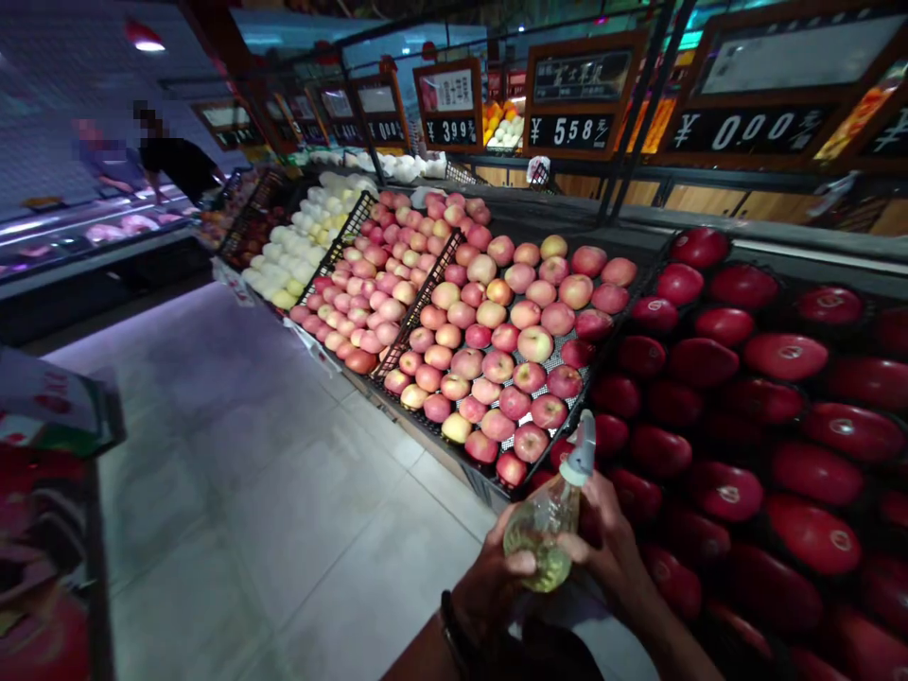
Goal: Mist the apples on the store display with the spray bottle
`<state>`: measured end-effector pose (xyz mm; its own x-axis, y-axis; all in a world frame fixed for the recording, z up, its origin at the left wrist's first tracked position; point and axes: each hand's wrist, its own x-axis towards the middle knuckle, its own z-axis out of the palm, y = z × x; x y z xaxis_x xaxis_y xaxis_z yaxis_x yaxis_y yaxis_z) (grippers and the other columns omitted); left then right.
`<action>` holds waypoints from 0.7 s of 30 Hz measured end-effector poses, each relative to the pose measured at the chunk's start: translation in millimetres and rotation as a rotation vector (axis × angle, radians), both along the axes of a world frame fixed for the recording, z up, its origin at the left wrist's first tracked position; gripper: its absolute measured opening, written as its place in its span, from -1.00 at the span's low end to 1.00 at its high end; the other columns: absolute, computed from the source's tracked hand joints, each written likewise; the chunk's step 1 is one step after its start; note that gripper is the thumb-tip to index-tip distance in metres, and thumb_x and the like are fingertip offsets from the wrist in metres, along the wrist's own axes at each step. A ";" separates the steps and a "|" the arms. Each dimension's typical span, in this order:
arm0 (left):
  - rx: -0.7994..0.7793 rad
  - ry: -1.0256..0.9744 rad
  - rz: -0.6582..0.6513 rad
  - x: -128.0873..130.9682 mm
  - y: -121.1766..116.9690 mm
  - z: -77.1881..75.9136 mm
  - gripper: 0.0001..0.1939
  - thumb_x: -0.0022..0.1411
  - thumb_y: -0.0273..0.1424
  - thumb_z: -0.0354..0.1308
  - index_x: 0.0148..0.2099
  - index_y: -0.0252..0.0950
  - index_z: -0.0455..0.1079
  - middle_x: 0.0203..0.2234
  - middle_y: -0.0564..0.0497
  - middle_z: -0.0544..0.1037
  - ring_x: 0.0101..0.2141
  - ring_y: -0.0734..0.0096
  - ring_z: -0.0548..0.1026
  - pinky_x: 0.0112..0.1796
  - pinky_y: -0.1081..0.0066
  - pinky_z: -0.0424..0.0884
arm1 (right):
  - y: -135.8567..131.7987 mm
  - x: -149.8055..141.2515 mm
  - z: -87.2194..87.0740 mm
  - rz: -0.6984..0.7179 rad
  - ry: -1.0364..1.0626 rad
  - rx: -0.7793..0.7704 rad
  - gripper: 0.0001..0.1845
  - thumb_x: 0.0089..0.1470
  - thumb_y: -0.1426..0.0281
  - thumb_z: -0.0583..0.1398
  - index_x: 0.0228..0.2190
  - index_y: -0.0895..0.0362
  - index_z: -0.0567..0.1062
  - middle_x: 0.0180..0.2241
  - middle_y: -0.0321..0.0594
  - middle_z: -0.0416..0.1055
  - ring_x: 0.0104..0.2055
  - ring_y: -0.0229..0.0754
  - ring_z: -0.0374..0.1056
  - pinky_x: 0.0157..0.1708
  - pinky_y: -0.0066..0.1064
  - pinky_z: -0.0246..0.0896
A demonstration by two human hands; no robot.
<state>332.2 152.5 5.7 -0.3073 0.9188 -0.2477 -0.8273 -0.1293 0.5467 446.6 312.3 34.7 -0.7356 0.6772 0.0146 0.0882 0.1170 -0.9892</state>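
Both my hands hold a clear spray bottle (546,523) with a pale liquid and a white trigger head, low in the view. My left hand (493,588), with a dark band at the wrist, cups the bottle's base from the left. My right hand (611,544) wraps its fingers round the bottle's right side. The bottle's nozzle points up toward the display of dark red apples (752,416) just beyond my hands. Pink and yellow apples (497,340) fill the black crate to the left of them.
More crates of pink apples (375,284) and pale fruit (298,246) run along the stand to the back left. Price signs (571,130) hang above. A tiled aisle (284,492) lies on the left. A person in black (177,161) stands at a far counter. Boxes (49,530) stand at the left edge.
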 end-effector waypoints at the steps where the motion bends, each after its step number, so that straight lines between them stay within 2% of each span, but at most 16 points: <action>1: 0.012 -0.002 0.011 -1.4 -1.8 0.1 -0.23 0.06 -0.31 0.58 0.31 -0.22 0.49 0.01 -0.14 0.70 -0.07 0.18 0.66 -0.11 0.34 0.48 | 2.9 -9.1 10.0 -0.027 0.050 0.000 0.00 0.10 0.08 0.43 0.45 -0.03 0.23 0.43 0.03 0.37 0.44 0.28 0.37 0.42 0.14 0.37; 3: 0.023 -0.003 0.029 -2.9 -5.8 0.7 -0.22 0.03 -0.29 0.60 0.29 -0.27 0.50 0.02 -0.16 0.69 -0.05 0.17 0.65 -0.07 0.34 0.48 | 3.6 -28.8 30.7 -0.093 0.087 0.009 -0.09 0.11 0.15 0.41 0.40 -0.02 0.26 0.35 0.01 0.44 0.41 0.21 0.39 0.40 0.09 0.37; 6: 0.017 -0.017 0.052 -6.6 -15.2 2.6 -0.25 0.05 -0.30 0.60 0.27 -0.27 0.53 0.00 -0.15 0.69 -0.06 0.20 0.64 -0.04 0.33 0.47 | -5.5 -59.7 56.2 -0.164 0.037 0.060 -0.44 0.09 0.18 0.43 0.09 0.00 0.50 0.08 -0.08 0.59 0.22 0.17 0.52 0.30 0.03 0.41; 8: 0.033 -0.020 0.064 -13.2 -23.5 4.9 -0.26 0.04 -0.29 0.60 0.27 -0.27 0.54 -0.03 -0.13 0.69 -0.08 0.23 0.63 -0.06 0.35 0.46 | -15.2 -78.2 64.4 -0.196 0.014 0.082 -0.58 0.09 0.13 0.45 -0.09 0.01 0.54 -0.04 -0.12 0.61 0.04 0.12 0.57 0.15 -0.01 0.47; 11: 0.042 0.011 0.091 -29.5 -38.0 8.0 -0.27 0.07 -0.26 0.60 0.27 -0.26 0.55 -0.02 -0.15 0.68 -0.05 0.18 0.63 -0.05 0.34 0.48 | -31.3 -102.7 65.1 -0.242 -0.018 0.075 -0.62 0.13 0.06 0.43 -0.17 0.01 0.51 -0.21 -0.19 0.63 -0.23 0.02 0.58 -0.12 -0.10 0.52; 13: 0.032 0.056 0.127 -42.6 -49.4 7.1 -0.28 0.09 -0.24 0.59 0.27 -0.24 0.55 -0.04 -0.15 0.68 -0.09 0.18 0.63 -0.10 0.33 0.51 | -43.0 -120.1 62.1 -0.245 -0.012 0.040 -0.60 0.12 0.06 0.42 -0.16 0.01 0.49 -0.28 -0.24 0.62 -0.33 -0.01 0.56 -0.21 -0.13 0.53; 16: 0.013 0.101 0.190 -62.3 -70.9 -0.6 -0.32 0.10 -0.22 0.60 0.24 -0.20 0.58 -0.05 -0.11 0.69 -0.15 0.25 0.61 -0.20 0.38 0.52 | -61.4 -150.8 55.4 -0.225 0.018 -0.042 -0.47 0.03 0.05 0.45 -0.07 0.04 0.50 -0.19 -0.15 0.65 -0.18 0.07 0.61 -0.15 -0.12 0.57; 19: -0.040 0.107 0.228 -81.5 -97.1 -10.7 -0.39 0.15 -0.21 0.59 0.23 -0.09 0.60 -0.03 -0.02 0.71 -0.06 0.22 0.64 -0.11 0.38 0.56 | -79.7 -183.2 46.6 -0.197 0.024 -0.093 -0.34 -0.09 0.06 0.52 -0.02 0.07 0.51 -0.07 -0.04 0.67 -0.08 0.11 0.62 -0.08 -0.08 0.58; 21: -0.069 0.119 0.230 -94.9 -114.8 -13.9 -0.42 0.19 -0.20 0.57 0.24 0.00 0.59 -0.01 0.03 0.72 -0.02 0.17 0.67 -0.05 0.34 0.58 | -92.6 -202.3 41.2 -0.137 0.002 -0.075 -0.36 -0.10 0.09 0.53 -0.05 0.07 0.51 -0.08 -0.02 0.68 -0.09 0.11 0.62 -0.05 -0.05 0.58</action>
<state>237.2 37.7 -8.2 -0.5370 0.8033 -0.2575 -0.7099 -0.2656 0.6523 244.2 219.7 75.9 -0.6366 0.7703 -0.0386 0.0960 0.0296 -0.9949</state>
